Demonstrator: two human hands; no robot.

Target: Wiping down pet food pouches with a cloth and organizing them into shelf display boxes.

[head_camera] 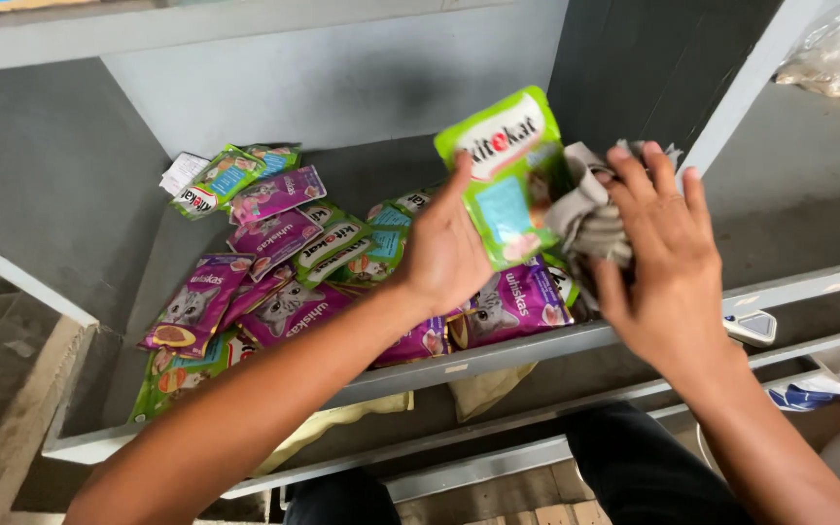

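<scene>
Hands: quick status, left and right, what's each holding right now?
Left hand: closed on a green pouch, held upright above the shelf.
Right hand: pressing a grey cloth against the pouch.

A grey shelf (362,175) carries a loose heap of pet food pouches: purple pouches (289,311) toward the front and left, green pouches (221,180) mixed among them and at the back. A clear plastic bag (838,58) lies on the neighbouring shelf compartment at the upper right. A small white device (752,328) sits on a lower ledge
</scene>
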